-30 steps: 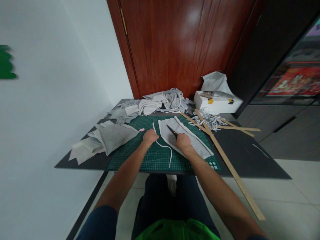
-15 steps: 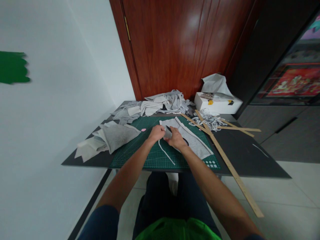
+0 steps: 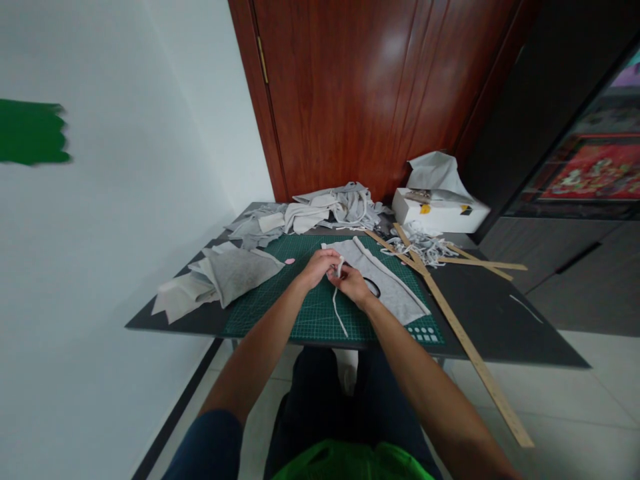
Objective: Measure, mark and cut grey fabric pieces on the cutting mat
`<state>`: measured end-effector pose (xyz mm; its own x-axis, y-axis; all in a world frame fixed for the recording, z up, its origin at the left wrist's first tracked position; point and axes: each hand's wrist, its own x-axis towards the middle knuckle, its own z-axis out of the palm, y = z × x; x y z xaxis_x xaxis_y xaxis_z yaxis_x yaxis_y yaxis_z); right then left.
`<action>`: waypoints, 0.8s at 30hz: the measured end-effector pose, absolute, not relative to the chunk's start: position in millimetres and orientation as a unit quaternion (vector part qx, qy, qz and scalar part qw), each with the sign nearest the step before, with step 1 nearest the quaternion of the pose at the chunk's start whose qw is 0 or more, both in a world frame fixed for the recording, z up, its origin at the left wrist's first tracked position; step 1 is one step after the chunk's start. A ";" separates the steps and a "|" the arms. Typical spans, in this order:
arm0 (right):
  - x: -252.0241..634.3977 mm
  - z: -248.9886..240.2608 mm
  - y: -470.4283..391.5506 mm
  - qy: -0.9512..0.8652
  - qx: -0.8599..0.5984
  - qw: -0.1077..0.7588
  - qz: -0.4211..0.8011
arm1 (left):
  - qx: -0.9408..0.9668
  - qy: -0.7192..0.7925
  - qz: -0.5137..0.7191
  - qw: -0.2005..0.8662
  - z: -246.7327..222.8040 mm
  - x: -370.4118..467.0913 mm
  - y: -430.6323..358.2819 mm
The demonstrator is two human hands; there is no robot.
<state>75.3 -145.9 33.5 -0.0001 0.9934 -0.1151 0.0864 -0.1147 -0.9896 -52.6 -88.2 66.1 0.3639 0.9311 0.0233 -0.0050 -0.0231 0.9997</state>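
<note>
A piece of pale grey cloth [image 3: 393, 290] with rolled long edges lies on the green cutting mat [image 3: 305, 320]. At its left end my left hand [image 3: 321, 265] is closed, pinching the folded cloth edge. My right hand [image 3: 351, 283] is closed on the same edge from the other side, close to the left fingertips. A white cord [image 3: 340, 315] hangs from between the hands onto the mat. Beside my right wrist a black loop [image 3: 373, 287] shows, like a scissors handle; the rest of it is hidden by the hand.
Folded grey cloth pieces [image 3: 243, 270] lie at the left, with a cloth heap [image 3: 325, 208] behind. Toward the right are a pile of cord scraps [image 3: 425, 245], a white box [image 3: 440, 212] and long wooden rulers [image 3: 465, 343], one overhanging the table's front edge.
The fingers have drawn closer around the cloth edge, and the grey flap that stood between them is now mostly covered. The hanging cord has shifted. The view has moved slightly.
</note>
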 end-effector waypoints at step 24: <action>105.2 3.4 -103.3 -0.291 -0.430 0.644 0.562 | 0.649 0.506 0.418 0.385 2.2 -56.4 -39.3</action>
<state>105.2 -103.3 3.4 0.1995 0.9738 -0.1090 -0.4730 -0.0017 -0.8811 -56.4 -39.3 2.2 0.1386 0.9782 0.1544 0.3347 -0.1930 0.9224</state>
